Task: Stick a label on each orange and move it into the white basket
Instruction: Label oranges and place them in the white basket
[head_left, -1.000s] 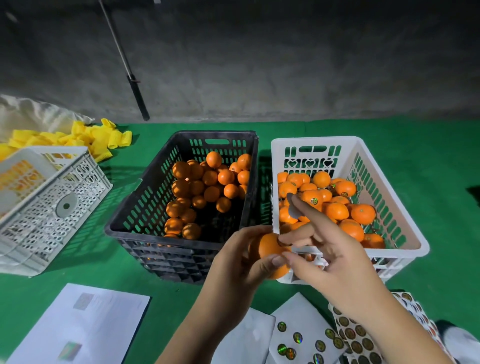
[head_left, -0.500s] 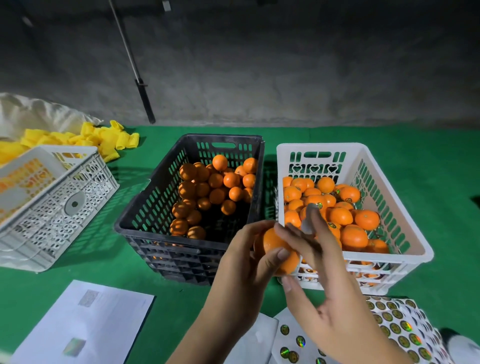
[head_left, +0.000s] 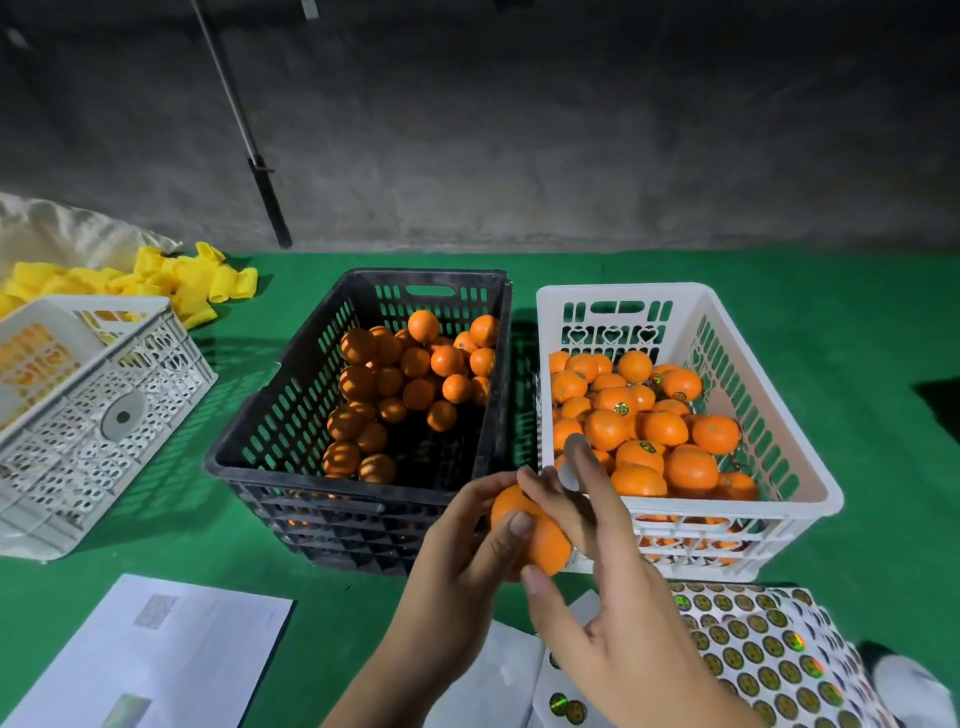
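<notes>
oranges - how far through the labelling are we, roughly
Done: the white basket already holds a good pile, several showing round stickers. In hand: the left hand grips one orange while the right hand touches its top, a label seemingly on a raised fingertip. Left: the black crate holds a heap of unlabelled oranges. Perhaps about halfway.

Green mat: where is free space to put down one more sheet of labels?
Bare green mat lies right of the white basket, and between the black crate and the blank sheet. Near the label sheets it is crowded.
</notes>
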